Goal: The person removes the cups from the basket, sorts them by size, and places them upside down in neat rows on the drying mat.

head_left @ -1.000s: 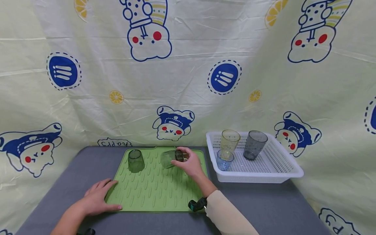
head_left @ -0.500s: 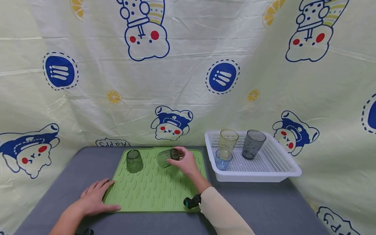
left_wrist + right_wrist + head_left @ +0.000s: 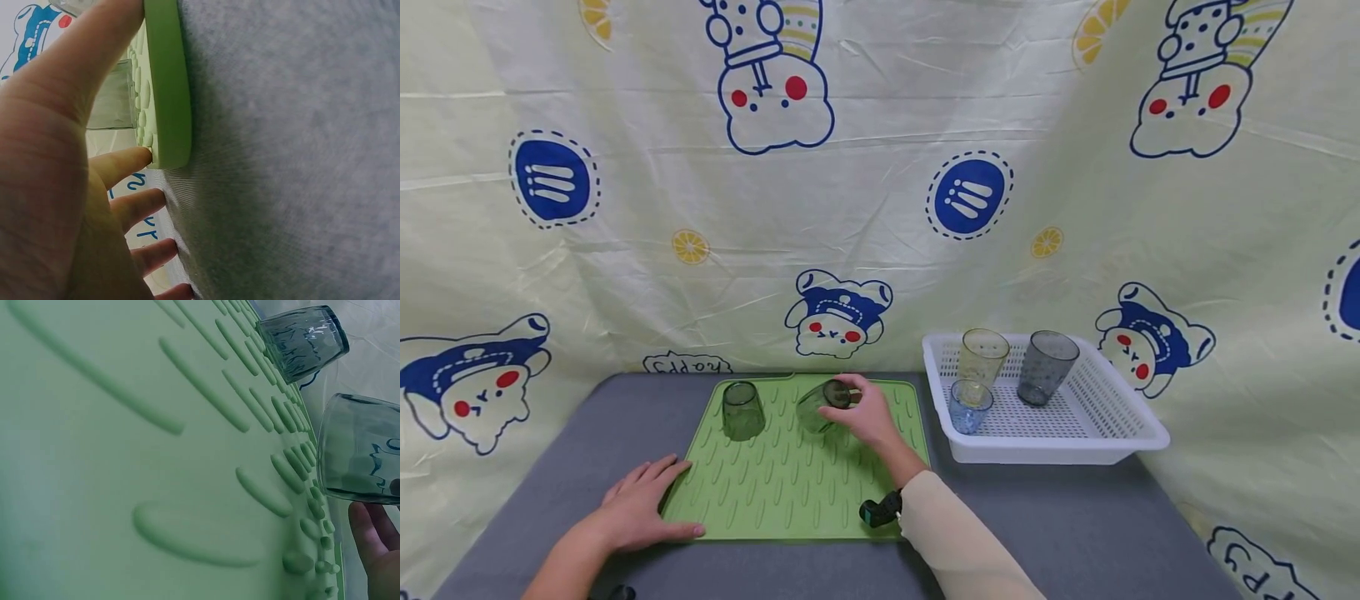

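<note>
My right hand grips a green-tinted drinking glass near its dark base. The glass is tilted over the back of the green drying mat, its mouth angled down and left. In the right wrist view the rim of this glass is close to the mat's ridges; contact cannot be told. A second dark green glass stands upside down on the mat to the left. My left hand lies at the mat's front left corner, fingers spread, with the thumb and index fingertip on the mat's edge.
A white perforated basket stands right of the mat, holding a yellowish glass, a small blue glass and a grey glass. A grey cloth covers the table. Behind hangs a printed curtain.
My right hand has shifted left with the glass, which has tipped further, mouth more downward. The left hand stays at the mat's corner.
</note>
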`<state>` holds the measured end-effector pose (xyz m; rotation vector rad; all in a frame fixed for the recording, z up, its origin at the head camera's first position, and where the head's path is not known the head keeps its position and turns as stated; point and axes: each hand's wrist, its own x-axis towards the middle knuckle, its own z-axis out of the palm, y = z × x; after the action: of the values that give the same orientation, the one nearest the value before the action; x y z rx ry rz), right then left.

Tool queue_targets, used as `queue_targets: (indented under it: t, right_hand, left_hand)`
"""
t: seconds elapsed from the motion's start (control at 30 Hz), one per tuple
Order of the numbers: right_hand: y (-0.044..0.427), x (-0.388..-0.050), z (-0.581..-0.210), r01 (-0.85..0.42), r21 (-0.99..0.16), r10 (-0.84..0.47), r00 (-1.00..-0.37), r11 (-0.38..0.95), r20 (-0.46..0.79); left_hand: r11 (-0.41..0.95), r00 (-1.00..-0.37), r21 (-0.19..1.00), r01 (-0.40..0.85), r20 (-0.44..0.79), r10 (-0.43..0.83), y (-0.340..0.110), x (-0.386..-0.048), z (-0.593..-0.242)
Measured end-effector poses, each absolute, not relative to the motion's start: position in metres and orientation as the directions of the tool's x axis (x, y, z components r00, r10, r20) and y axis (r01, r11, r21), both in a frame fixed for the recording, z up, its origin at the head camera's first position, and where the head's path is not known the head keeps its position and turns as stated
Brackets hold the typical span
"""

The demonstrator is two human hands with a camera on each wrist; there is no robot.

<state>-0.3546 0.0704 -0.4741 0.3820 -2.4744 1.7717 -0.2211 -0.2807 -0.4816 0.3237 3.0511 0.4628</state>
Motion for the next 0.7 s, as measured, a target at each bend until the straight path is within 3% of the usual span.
queue_targets:
  t: [0.7]
  right_hand:
    - [0.054, -0.363, -0.472, -0.242, -0.911, -0.165, -0.967, 0.334, 0.196]
  left_hand:
    - [0.937, -0.978, 0.292, 0.193, -0.02, 0.208, -0.281, -0.224, -0.481]
